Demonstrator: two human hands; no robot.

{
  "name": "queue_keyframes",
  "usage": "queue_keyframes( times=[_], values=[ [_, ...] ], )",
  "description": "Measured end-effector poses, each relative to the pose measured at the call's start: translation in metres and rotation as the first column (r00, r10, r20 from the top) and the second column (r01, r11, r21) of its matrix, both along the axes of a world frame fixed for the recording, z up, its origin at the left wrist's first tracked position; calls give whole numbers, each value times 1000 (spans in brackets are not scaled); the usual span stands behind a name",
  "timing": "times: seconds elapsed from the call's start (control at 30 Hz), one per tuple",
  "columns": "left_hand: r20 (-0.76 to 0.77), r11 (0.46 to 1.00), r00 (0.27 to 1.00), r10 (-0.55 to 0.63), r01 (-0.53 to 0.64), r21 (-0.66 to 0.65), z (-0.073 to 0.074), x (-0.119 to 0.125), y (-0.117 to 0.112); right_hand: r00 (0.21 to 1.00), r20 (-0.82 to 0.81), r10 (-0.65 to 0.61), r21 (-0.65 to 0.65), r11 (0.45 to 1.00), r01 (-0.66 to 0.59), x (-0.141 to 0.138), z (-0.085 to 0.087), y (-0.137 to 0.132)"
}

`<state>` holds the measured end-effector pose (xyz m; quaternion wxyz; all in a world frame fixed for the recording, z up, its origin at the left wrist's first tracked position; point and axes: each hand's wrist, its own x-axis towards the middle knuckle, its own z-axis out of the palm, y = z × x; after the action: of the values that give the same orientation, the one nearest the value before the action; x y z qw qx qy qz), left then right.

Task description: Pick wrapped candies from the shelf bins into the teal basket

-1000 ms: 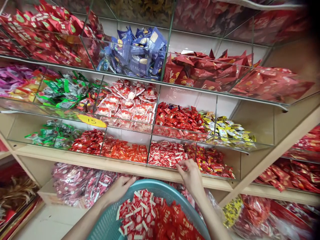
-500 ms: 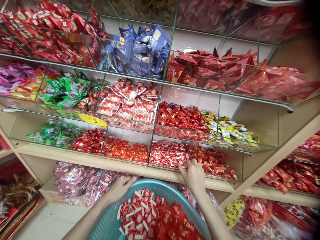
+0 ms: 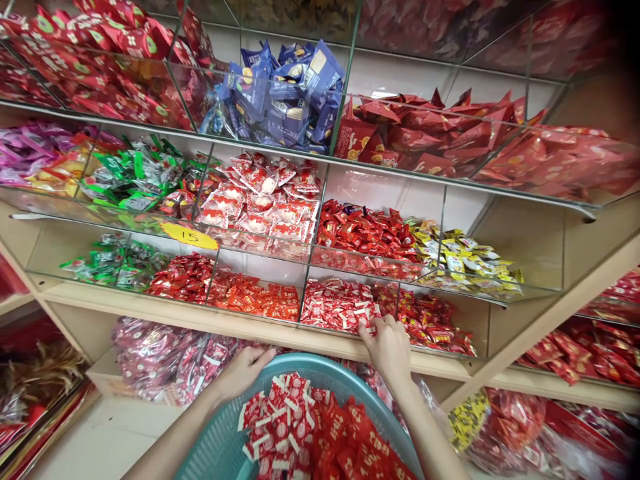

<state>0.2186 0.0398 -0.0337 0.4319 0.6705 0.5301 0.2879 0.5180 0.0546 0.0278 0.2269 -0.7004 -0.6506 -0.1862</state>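
Note:
A teal plastic basket (image 3: 295,360) stands below the shelf, holding small red-and-white wrapped packets (image 3: 280,417) on the left and orange-red packets (image 3: 357,443) on the right. My left hand (image 3: 247,370) is closed at the basket's far left rim, thumb along the edge. Over the front glass lip of the lowest shelf reaches my right hand (image 3: 387,347), its fingers bent. Its fingertips touch the right end of a pile of red-and-white packets (image 3: 337,303); what lies between them is partly hidden. Dark red and yellow packets (image 3: 435,320) lie just to the right of that hand.
Glass dividers split the shelves into compartments. Blue packets (image 3: 290,100) and large red packets (image 3: 450,130) fill upper ones. A yellow tag (image 3: 189,235) reads 15. A wooden ledge (image 3: 280,333) runs under the lowest shelf, with bagged goods (image 3: 155,360) beneath.
The view has shifted slightly, so the shelves sit a little further right. My right hand's fingers look more bent over the red-and-white packets. My left hand stays at the basket rim.

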Motion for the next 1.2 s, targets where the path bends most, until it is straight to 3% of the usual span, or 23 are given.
queue_keyframes(
  times=[0.13,0.27,0.37,0.47,0.6,0.7,0.97,1.2],
  values=[
    [35,999,999,-23,24,-25,5,1,-2,986,-136,96,60,994,-88,-2,9,-6],
    [34,999,999,-27,28,-25,7,1,-2,895,-275,351,106,936,-335,-18,23,-20],
    [28,1000,999,-22,23,-19,6,1,-2,810,-326,487,-9,855,-518,-34,23,-31],
    [18,1000,1000,-13,14,-23,6,2,-2,791,-315,525,-186,783,-594,-43,9,-36],
    [-8,1000,1000,-3,3,-14,8,2,-3,836,-176,520,-356,758,-547,-43,-13,-37],
    [-20,1000,1000,1,-1,-9,9,2,-2,853,-67,518,-401,769,-499,-42,-20,-39],
    [-30,1000,1000,0,1,18,8,2,-2,850,109,515,-440,792,-424,-54,-24,-43],
    [-37,999,999,1,0,32,7,2,-1,849,84,522,-446,781,-436,-60,-26,-42]
  ],
)
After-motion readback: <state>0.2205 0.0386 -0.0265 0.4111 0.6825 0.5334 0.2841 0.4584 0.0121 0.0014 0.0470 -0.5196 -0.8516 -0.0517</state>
